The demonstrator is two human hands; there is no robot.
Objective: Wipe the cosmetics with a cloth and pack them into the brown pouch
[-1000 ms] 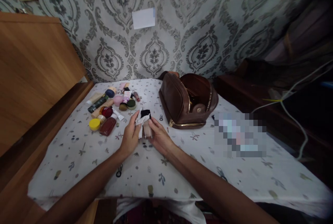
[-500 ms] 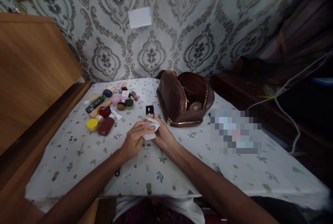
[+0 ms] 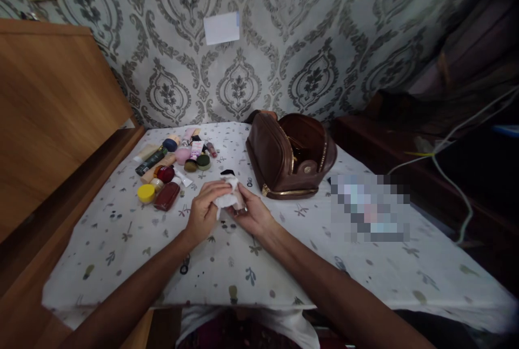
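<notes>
My right hand is closed around a foundation bottle, a small one with a pinkish-beige body and a black cap. The bottle is tilted, its cap pointing away from me. My left hand presses a crumpled white tissue against the bottle's side, its fingers closed on it. Tissue and fingers hide much of the bottle. Both hands are over the middle of the table, in front of a brown leather toiletry bag that stands unzipped.
Several cosmetics lie at the left, among them a yellow-lidded jar, a dark red case and a dark green tube. A blurred-out item lies at the right on the patterned tablecloth. A wooden cabinet borders the left side.
The bottle has turned and tipped in my right hand, so more of its lower body shows and less of its cap. The tissue has shifted along its side with my left hand.
</notes>
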